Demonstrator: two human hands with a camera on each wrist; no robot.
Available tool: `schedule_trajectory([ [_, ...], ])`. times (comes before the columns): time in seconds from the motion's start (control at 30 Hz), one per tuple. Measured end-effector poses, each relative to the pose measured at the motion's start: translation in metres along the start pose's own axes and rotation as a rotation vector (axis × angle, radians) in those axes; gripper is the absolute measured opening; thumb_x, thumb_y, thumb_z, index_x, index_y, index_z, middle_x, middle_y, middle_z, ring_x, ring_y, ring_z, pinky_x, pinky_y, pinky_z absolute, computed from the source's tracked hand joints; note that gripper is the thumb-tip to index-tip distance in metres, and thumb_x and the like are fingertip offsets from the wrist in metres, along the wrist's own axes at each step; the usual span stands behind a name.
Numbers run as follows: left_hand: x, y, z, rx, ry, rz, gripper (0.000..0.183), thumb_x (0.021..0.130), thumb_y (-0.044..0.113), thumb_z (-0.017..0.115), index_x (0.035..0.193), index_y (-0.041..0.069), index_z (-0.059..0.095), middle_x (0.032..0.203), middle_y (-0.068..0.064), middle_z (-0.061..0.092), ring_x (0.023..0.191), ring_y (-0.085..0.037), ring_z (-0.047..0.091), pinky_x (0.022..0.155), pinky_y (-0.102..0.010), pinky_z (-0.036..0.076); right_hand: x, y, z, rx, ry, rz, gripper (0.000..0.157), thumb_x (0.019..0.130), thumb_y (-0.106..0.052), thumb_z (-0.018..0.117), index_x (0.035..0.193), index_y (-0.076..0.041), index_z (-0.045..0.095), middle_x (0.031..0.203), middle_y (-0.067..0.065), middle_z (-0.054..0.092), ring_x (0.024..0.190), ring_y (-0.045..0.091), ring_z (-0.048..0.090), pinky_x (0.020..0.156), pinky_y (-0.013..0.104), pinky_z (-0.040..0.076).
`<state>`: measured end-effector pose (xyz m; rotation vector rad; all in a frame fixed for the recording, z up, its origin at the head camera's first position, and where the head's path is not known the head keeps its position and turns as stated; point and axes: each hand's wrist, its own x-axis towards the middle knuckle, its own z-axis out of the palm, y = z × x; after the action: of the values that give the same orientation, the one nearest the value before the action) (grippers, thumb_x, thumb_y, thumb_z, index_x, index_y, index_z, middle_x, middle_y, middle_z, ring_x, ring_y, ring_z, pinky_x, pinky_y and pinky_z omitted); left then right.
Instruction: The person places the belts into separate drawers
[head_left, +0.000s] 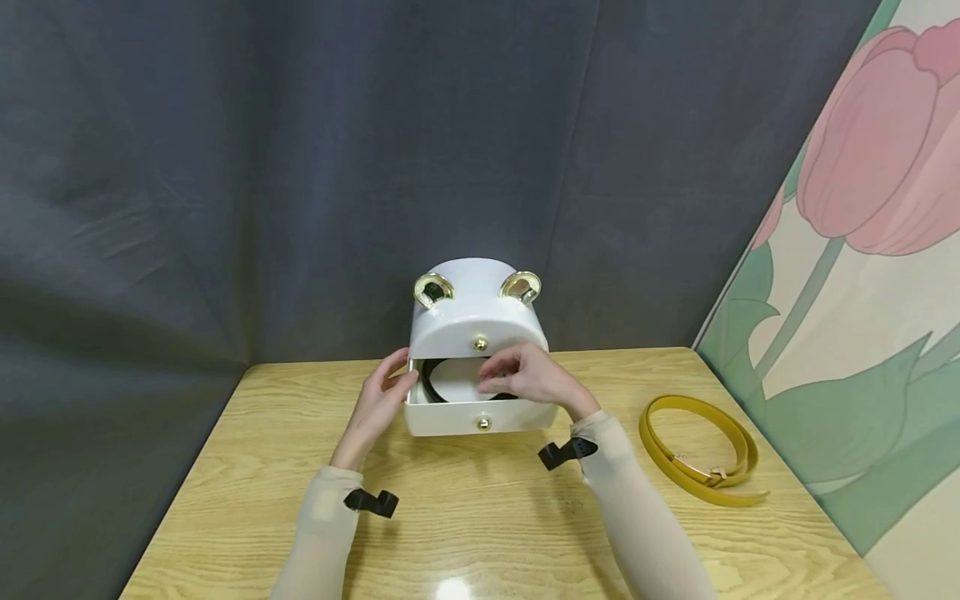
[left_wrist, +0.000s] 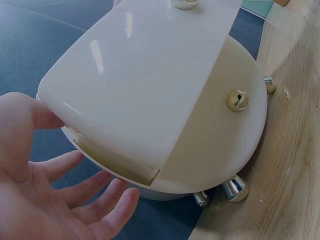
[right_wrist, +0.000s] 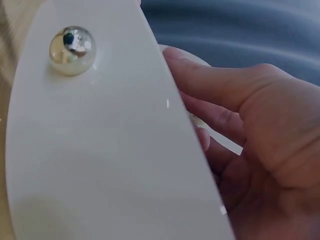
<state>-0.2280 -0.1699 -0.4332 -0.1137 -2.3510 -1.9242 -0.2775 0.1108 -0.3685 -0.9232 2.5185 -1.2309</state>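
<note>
A white storage box with gold rings shaped like ears stands on the table, its lower drawer pulled out toward me. Inside that drawer lies a coiled black band, perhaps a belt. My left hand is at the drawer's left side: the thumb touches the side near its rim, and the other fingers spread loosely below. Over the drawer's right part is my right hand, with its fingers reaching in behind the drawer front. Its fingertips are partly hidden in the right wrist view, and nothing shows between them.
A mustard-yellow belt lies coiled on the wooden table to the right. The upper drawer's gold knob sits just above the opening. A dark curtain hangs behind, and a tulip-painted wall borders the right side.
</note>
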Motion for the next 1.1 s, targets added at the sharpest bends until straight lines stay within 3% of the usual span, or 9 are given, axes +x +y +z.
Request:
schedule_trajectory([
  [0.17,0.0,-0.001,0.0,0.003,0.0,0.002,0.057,0.112,0.024,0.056,0.165,0.013,0.038,0.169,-0.017,0.04,0.149,-0.039,0.049,0.112,-0.045,0.048,-0.006,-0.005,0.003,-0.007,0.064,-0.024,0.017,0.092,-0.02,0.085,0.106,-0.011,0.084,0.097,0.001,0.081,0.075,0.01,0.061,0.066,0.021,0.049],
  [0.57,0.0,-0.002,-0.001,0.008,0.0,0.0,0.058,0.112,0.026,0.056,0.165,0.014,0.039,0.17,-0.018,0.039,0.149,-0.039,0.049,0.112,-0.047,0.048,-0.032,-0.013,0.02,-0.05,0.276,-0.118,0.009,0.092,-0.018,0.085,0.098,-0.012,0.085,0.075,0.0,0.07,0.063,0.008,0.05,0.058,0.021,0.04],
  [0.67,0.0,-0.002,0.0,0.005,0.0,0.001,0.058,0.112,0.025,0.056,0.165,0.012,0.038,0.169,-0.018,0.04,0.149,-0.039,0.05,0.112,-0.045,0.048,-0.039,-0.011,0.024,-0.062,0.331,-0.153,0.006,0.093,-0.017,0.084,0.098,-0.013,0.085,0.076,-0.002,0.072,0.06,0.005,0.05,0.055,0.021,0.041],
  [0.9,0.001,-0.004,0.002,0.003,0.004,0.002,0.057,0.112,0.024,0.056,0.165,0.013,0.039,0.168,-0.018,0.041,0.148,-0.039,0.05,0.11,-0.041,0.05,-0.054,-0.004,0.035,-0.106,0.409,-0.362,0.008,0.09,-0.007,0.084,0.096,-0.011,0.085,0.079,-0.003,0.077,0.056,0.0,0.047,0.051,0.018,0.04],
  [1.1,0.002,-0.002,0.001,0.021,0.011,0.0,0.057,0.112,0.026,0.056,0.165,0.014,0.039,0.168,-0.017,0.042,0.148,-0.039,0.05,0.111,-0.043,0.049,-0.061,0.007,0.045,-0.134,0.384,-0.478,0.01,0.089,-0.003,0.084,0.096,-0.01,0.085,0.081,-0.003,0.079,0.056,-0.004,0.048,0.05,0.014,0.042],
])
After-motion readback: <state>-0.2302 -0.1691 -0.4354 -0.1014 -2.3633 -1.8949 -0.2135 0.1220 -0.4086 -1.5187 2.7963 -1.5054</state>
